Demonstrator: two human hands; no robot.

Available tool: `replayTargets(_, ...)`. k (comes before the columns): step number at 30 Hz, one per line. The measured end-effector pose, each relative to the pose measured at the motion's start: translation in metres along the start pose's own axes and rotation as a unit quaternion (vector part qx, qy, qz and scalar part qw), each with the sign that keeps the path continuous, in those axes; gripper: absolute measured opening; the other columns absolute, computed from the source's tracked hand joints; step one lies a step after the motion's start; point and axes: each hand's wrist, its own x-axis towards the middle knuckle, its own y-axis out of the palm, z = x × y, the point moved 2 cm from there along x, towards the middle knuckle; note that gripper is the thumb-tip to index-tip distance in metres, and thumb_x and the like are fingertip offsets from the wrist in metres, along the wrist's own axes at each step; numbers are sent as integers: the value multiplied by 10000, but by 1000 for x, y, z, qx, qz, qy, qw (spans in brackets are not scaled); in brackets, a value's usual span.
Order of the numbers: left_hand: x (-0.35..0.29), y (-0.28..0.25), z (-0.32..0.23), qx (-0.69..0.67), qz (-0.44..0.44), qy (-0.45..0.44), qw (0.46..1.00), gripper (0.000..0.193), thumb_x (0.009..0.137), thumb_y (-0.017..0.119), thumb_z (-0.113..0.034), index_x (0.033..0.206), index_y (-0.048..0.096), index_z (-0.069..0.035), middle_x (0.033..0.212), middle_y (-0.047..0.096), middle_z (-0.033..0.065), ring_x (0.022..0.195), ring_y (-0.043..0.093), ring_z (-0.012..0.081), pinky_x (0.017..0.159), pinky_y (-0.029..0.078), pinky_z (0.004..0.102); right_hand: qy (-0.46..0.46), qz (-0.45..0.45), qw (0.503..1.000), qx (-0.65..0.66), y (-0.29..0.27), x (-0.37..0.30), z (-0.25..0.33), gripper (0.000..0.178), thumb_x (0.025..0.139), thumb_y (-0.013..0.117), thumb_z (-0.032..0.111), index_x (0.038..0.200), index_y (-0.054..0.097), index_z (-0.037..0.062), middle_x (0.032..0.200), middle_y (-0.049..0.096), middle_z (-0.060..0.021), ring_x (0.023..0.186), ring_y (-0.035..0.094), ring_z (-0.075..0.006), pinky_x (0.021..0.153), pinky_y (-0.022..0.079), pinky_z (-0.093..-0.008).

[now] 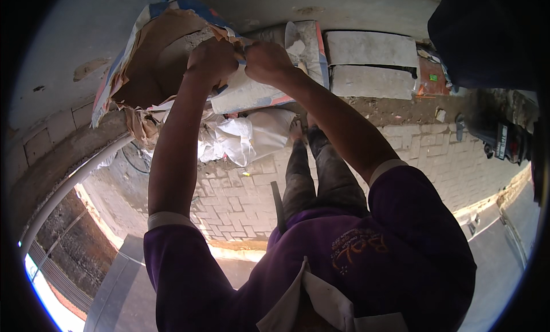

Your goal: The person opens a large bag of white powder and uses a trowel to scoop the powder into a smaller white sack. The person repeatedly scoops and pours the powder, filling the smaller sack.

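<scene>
A large torn paper sack stands wide open at the far left, brown inside with a white, blue and red outer skin. Some grey powdery material shows near its rim. My left hand is closed on the sack's ragged right edge. Close beside it, my right hand is also closed, its knuckles up, on the torn paper between the two fists. The fingertips of both are hidden. Under my right hand lies a flat pale sack with red and blue edging.
White crumpled plastic sacks lie before my feet on the brick paving. Two pale slabs lie to the right along the wall. A pale pipe curves down at the left. A dark motorcycle-like shape stands at the far right.
</scene>
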Motion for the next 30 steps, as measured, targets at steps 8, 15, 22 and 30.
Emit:
replayTargets(8, -4, 20, 14, -18, -98, 85, 991, 246, 761, 563, -133, 942, 716, -67, 930, 687, 193, 916, 670, 333, 834, 535, 429, -34, -29, 996, 72, 39, 20, -24, 228, 722, 573, 174, 766, 705, -6, 787, 673, -238, 753, 678, -372, 720, 536, -491)
replayTargets(15, -4, 27, 15, -45, -147, 141, 978, 186, 776, 582, -153, 883, 710, -70, 867, 685, 171, 873, 671, 319, 818, 533, 420, -18, -58, 980, 188, 46, 15, -25, 221, 759, 573, 172, 778, 701, -7, 848, 668, -246, 851, 666, -359, 789, 527, -427)
replayTargets(22, -4, 29, 16, -7, -142, 154, 978, 148, 776, 635, -178, 859, 704, -77, 844, 684, 148, 859, 668, 314, 803, 528, 428, 47, -37, 969, 240, 60, -4, -14, 222, 813, 563, 183, 862, 696, 12, 857, 662, -231, 859, 657, -356, 781, 519, -439)
replayTargets(30, -16, 12, 46, 0, -129, 144, 981, 191, 849, 636, -243, 952, 704, -96, 906, 685, 145, 842, 670, 326, 803, 523, 407, 39, 47, 944, 323, 101, -86, 17, 214, 864, 587, 182, 895, 650, -20, 788, 645, -233, 804, 638, -395, 736, 492, -471)
